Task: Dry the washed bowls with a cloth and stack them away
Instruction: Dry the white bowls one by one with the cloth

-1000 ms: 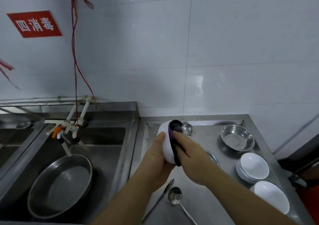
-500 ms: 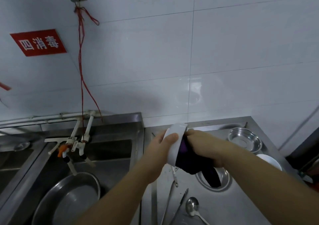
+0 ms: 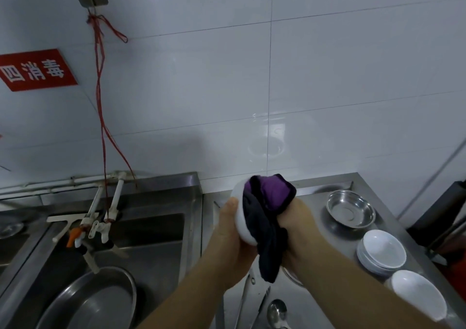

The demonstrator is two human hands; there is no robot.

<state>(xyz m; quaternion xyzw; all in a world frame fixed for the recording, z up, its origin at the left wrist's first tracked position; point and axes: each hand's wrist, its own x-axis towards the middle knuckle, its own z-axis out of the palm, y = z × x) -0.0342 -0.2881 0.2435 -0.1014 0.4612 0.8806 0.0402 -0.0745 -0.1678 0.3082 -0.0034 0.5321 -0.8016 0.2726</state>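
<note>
My left hand point(image 3: 230, 230) grips a white bowl point(image 3: 240, 224) held on edge above the steel counter point(image 3: 312, 301). My right hand point(image 3: 297, 224) holds a dark purple cloth point(image 3: 267, 210) bunched against the bowl's inside, and one end of the cloth hangs down below the hands. Most of the bowl is hidden by the cloth and my fingers. A stack of white bowls point(image 3: 382, 251) sits on the counter at the right, with another white bowl point(image 3: 417, 297) just in front of it.
A small steel dish point(image 3: 350, 211) sits at the counter's back right. Tongs point(image 3: 243, 301), a knife and a spoon point(image 3: 276, 312) lie near the front edge. To the left, the sink holds a large steel basin point(image 3: 95, 301) under the taps point(image 3: 98, 230).
The cloth has shifted up over the bowl's rim, purple side now showing on top. Both hands have turned the bowl slightly. The stack of white bowls has come into view at the right.
</note>
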